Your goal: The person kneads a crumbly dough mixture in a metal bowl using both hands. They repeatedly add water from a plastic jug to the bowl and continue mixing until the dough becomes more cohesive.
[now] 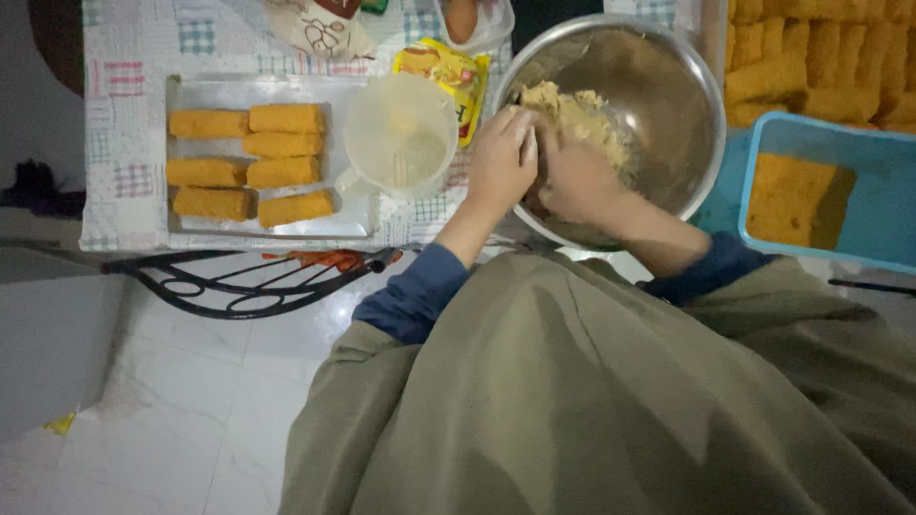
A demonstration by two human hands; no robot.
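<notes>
The desk is covered with a pale patchwork-print cloth and carries all items listed below.

The large round stainless-steel mixing bowl sits at the centre right, near the desk's front edge. It holds the pale beige crumbly mixture, heaped against the bowl's near-left inner wall.

The flat rectangular metal tray lies to the left and bears six golden breaded logs in two columns. A blue rectangular plastic tub stands at the right with orange crumbs in it; more breaded pieces are stacked behind it.

A translucent plastic measuring jug stands between tray and bowl, just beside the bowl's rim. A yellow foil packet lies behind the jug.

Hand state: the left hand and right hand are inside the bowl, pressed together and closed around a portion of the mixture. The fingertips are buried in it, so the exact grip cannot be told.

Handling assessment: the mixture appears soft, moist and sticky, light in small portions, and liable to crumble if squeezed unevenly. Hold it by cupping from below with both palms, applying even pressure. The bowl looks smooth and may slide on the cloth; steady it at the rim.
</notes>
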